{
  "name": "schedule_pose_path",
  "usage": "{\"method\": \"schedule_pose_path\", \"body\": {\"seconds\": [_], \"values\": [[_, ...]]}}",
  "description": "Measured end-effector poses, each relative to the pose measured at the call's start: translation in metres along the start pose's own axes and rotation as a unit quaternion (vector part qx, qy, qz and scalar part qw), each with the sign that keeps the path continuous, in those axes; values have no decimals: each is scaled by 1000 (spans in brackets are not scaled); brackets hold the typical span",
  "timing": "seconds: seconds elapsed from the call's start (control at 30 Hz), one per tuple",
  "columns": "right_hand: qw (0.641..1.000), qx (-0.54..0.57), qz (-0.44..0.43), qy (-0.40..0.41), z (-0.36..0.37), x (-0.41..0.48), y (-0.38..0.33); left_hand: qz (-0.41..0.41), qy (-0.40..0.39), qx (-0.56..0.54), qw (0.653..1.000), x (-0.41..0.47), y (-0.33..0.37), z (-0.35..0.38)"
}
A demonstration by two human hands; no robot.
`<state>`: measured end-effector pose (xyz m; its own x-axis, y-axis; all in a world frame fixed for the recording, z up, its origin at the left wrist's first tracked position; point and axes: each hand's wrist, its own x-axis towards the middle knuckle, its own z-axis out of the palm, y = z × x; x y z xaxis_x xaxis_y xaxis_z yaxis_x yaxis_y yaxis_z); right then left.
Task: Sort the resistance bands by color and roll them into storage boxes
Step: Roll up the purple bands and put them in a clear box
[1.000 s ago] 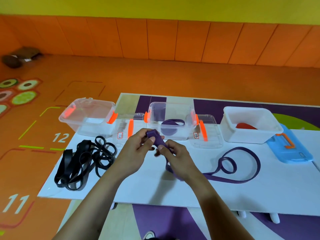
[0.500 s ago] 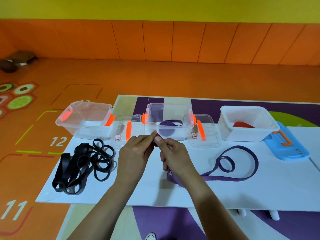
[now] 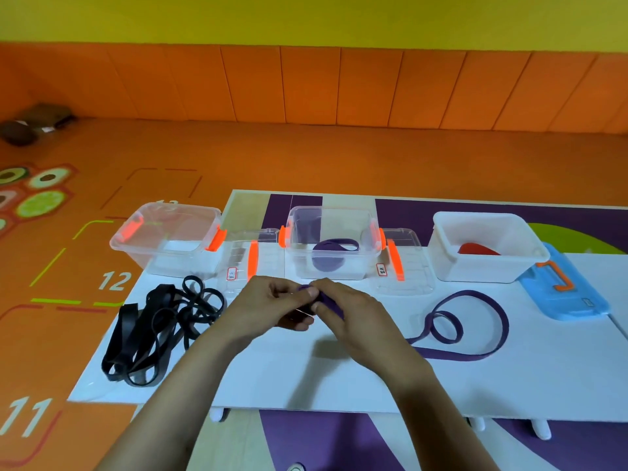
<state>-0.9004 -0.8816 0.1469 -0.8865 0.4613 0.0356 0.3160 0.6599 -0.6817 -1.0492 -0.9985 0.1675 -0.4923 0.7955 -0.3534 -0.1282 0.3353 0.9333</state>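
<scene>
Head view: both hands meet just in front of the middle clear plastic storage box [image 3: 339, 268] with orange latches. The left hand [image 3: 268, 305] and right hand [image 3: 353, 317] both pinch the started roll at one end of a long flat purple resistance band [image 3: 475, 355], fingers curled round it. The band's loose tail loops on the white tabletop [image 3: 339, 379], front-right of that box. A coiled purple band [image 3: 328, 259] lies inside the box. A tangled pile of black rubber bands [image 3: 159, 331] sits front-left of it. Another clear plastic box [image 3: 170, 234] stands left of it. A white opaque box [image 3: 486, 268] holding a red band [image 3: 475, 249] stands right of it, with a blue plastic lid [image 3: 564, 297] farther right.
</scene>
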Motion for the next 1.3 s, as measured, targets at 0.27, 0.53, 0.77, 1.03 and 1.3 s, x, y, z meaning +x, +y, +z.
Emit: {"method": "schedule_pose_path", "body": {"seconds": [0.27,0.53,0.77,1.03,1.3], "values": [[998,-52,17,30,11,3,-5,10,107,-99,989,1,-10,12],[992,-46,41,108,21,7,-14,47,158,-147,975,-7,-5,36],[996,-85,-31,2,10,0,0,-4,-31,30,999,-6,-7,-1],[997,-41,-57,42,7,0,8,52,-32,31,998,-6,-12,5],[994,40,1,100,13,15,-2,70,154,-155,973,-6,-6,44]]}}
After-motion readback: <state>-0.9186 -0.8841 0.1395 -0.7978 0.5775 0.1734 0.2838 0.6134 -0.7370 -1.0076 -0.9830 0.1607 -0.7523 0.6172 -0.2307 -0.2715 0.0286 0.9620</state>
